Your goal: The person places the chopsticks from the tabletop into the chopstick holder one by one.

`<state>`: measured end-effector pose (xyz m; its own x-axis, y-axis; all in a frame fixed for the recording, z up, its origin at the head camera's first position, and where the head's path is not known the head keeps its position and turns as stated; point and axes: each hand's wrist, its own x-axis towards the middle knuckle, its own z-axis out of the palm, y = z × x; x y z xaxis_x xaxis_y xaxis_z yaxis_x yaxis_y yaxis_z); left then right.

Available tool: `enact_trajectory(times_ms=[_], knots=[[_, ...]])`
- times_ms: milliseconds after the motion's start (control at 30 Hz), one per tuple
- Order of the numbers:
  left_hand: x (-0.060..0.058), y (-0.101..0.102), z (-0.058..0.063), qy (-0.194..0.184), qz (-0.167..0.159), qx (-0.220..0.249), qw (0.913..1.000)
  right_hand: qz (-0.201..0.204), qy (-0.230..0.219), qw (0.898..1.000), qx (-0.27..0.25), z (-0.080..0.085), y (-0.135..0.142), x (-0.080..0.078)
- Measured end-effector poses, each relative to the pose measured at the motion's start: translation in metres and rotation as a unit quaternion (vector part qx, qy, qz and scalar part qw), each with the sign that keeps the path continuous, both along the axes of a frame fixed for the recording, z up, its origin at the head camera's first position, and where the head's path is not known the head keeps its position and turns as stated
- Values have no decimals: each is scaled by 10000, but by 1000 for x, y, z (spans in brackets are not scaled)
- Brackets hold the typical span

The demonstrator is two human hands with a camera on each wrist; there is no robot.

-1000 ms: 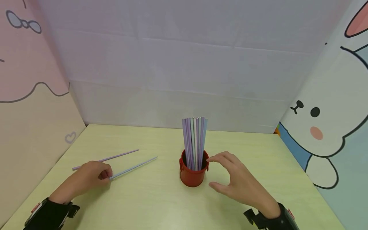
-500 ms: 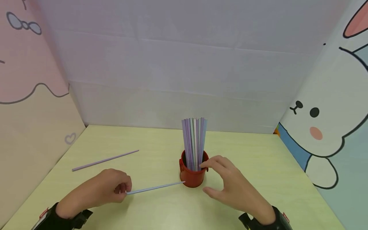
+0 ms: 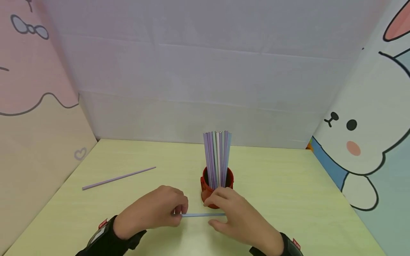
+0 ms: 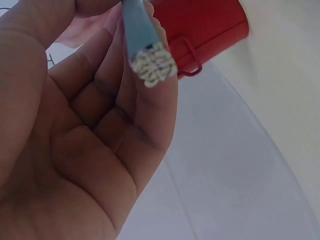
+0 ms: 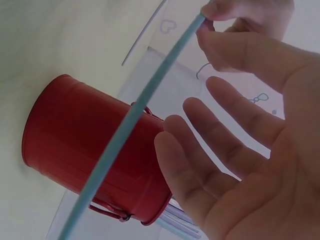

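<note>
My left hand (image 3: 157, 209) pinches one end of a thin light blue stick (image 3: 203, 215) between thumb and fingertips. In the left wrist view the stick's near end (image 4: 152, 65) shows a pale, knobbly face. My right hand (image 3: 240, 217) is at the stick's other end with fingers spread and slightly bent. The right wrist view shows the stick crossing beside the right hand's fingers (image 5: 190, 165), which are not closed on it. Just behind both hands stands a small red bucket (image 3: 206, 190), holding a bundle of purple, blue and whitish sticks (image 3: 217, 156). The right fingers overlap the bucket's front.
A purple stick (image 3: 118, 178) lies slanted on the left part of the pale wooden table (image 3: 275, 170). A white sheet (image 3: 192, 71) hangs behind the table. Panels with cartoon drawings stand at the left and right sides.
My left hand has carried the blue stick rightward and nearer, from beside the purple stick to before the bucket. My right hand has moved left and lower, from the bucket's rim to the stick's end.
</note>
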<state>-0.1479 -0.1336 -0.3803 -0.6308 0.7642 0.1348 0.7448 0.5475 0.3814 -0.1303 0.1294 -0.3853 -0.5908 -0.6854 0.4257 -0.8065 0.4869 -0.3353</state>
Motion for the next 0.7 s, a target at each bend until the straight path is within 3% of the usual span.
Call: enact_trajectory(times_ms=[300,533,700], knots=[[1,30,9,314,-258,184,9990,-172,157,9993,297,-2,-8,0],[1,34,10,258,-256,231,9991,-162,84,9984,527,-1,-6,-1],[-3,30,12,246,-133,607,9978,0,106,9991,403,2,0,-2]])
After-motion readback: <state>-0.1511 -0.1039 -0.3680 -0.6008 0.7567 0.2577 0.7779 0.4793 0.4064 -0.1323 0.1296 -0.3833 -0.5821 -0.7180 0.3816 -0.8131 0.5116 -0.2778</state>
